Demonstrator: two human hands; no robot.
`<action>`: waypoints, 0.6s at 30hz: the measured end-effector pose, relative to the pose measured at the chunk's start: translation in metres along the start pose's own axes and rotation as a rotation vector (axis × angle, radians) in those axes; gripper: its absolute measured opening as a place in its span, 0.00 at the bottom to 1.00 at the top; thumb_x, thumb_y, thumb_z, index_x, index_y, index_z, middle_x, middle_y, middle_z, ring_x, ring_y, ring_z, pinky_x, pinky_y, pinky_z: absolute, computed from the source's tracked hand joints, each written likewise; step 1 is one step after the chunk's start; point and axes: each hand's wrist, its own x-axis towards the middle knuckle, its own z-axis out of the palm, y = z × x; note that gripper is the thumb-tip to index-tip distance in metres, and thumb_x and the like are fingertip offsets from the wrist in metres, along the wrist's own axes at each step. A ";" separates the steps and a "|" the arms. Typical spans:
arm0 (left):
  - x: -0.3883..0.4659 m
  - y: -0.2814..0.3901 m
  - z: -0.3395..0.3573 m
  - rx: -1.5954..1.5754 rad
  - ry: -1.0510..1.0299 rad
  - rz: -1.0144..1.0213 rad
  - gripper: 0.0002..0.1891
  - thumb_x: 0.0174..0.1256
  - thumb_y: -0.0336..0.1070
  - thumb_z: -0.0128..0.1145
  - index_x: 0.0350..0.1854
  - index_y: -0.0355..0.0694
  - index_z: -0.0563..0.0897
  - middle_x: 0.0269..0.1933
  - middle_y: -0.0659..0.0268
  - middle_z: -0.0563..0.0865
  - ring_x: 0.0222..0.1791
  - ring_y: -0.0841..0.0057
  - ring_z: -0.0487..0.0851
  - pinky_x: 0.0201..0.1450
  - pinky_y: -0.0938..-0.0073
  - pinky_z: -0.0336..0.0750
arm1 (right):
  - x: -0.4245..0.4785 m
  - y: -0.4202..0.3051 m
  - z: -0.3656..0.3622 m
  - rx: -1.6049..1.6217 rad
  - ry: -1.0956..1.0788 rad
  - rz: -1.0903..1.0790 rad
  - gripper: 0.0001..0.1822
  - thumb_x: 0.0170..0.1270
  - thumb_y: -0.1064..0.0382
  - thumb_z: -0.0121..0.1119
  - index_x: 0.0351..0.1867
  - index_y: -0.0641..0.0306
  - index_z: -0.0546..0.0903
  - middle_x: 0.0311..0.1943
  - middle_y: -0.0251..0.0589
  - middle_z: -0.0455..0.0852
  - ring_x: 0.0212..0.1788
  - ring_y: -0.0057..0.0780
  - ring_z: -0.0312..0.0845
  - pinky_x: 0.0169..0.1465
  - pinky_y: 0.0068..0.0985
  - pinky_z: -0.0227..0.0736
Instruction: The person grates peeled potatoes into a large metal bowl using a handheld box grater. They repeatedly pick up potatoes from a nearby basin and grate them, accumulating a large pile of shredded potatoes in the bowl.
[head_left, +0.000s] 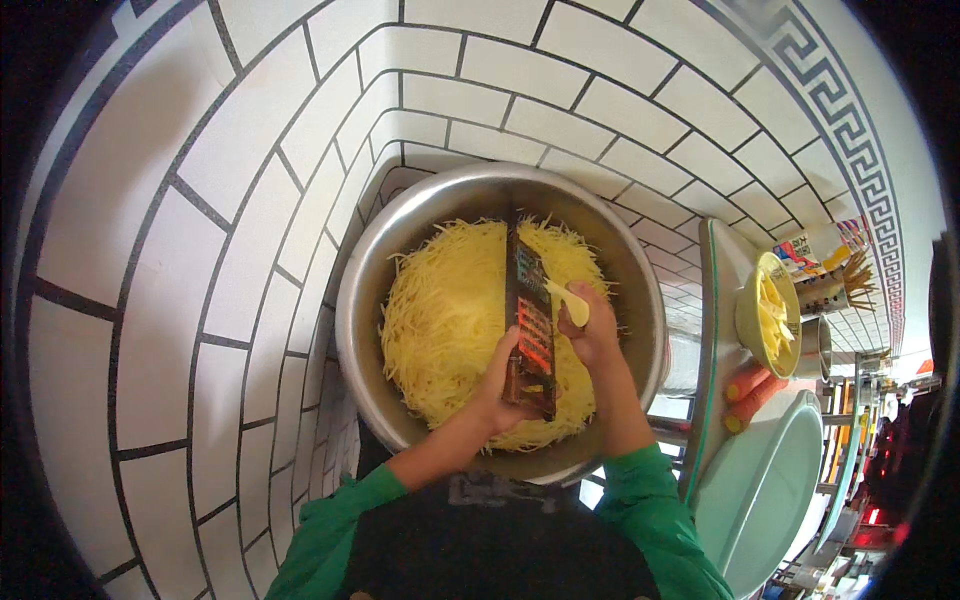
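Observation:
A large steel basin (360, 292) stands before me, heaped with pale yellow vegetable shreds, probably potato (450, 315). Over the shreds a dark mandoline-style grater (531, 300) runs from the far part of the basin towards me, its surface marked with orange-red stripes. Near its lower end my left hand (502, 390) grips the grater by the edges. Between the fingers of my right hand (592, 326) is a pale peeled potato piece (571, 304), touching the grater's right side. The fingers partly cover this piece.
On a counter (716, 315) to the right, a yellowish bowl (742, 315) holds pale cut pieces. Carrots (756, 401) lie beside it, near a green plastic tub (757, 487). Behind stand a steel pot (817, 349) and a holder with sticks (821, 292). Tiled walls (480, 105) enclose the basin's corner.

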 end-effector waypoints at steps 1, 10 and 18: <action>-0.002 0.001 0.002 0.016 -0.008 -0.016 0.32 0.55 0.70 0.50 0.50 0.48 0.73 0.40 0.59 0.77 0.35 0.59 0.79 0.36 0.54 0.73 | -0.004 -0.002 0.000 0.065 -0.022 -0.012 0.06 0.62 0.58 0.52 0.29 0.54 0.73 0.18 0.27 0.71 0.16 0.18 0.63 0.19 0.17 0.52; -0.010 0.002 0.009 0.097 -0.009 0.001 0.35 0.56 0.70 0.49 0.56 0.47 0.71 0.47 0.56 0.76 0.45 0.49 0.76 0.47 0.39 0.68 | -0.048 -0.049 -0.010 0.457 -0.290 -0.111 0.15 0.68 0.54 0.45 0.23 0.54 0.69 0.10 0.28 0.61 0.12 0.21 0.52 0.19 0.21 0.47; -0.007 0.008 -0.001 0.131 -0.013 -0.063 0.35 0.51 0.73 0.50 0.48 0.45 0.76 0.43 0.56 0.76 0.42 0.46 0.75 0.42 0.43 0.68 | -0.095 -0.169 -0.085 0.185 0.623 -0.855 0.13 0.64 0.51 0.51 0.28 0.56 0.75 0.17 0.31 0.70 0.15 0.19 0.63 0.18 0.18 0.57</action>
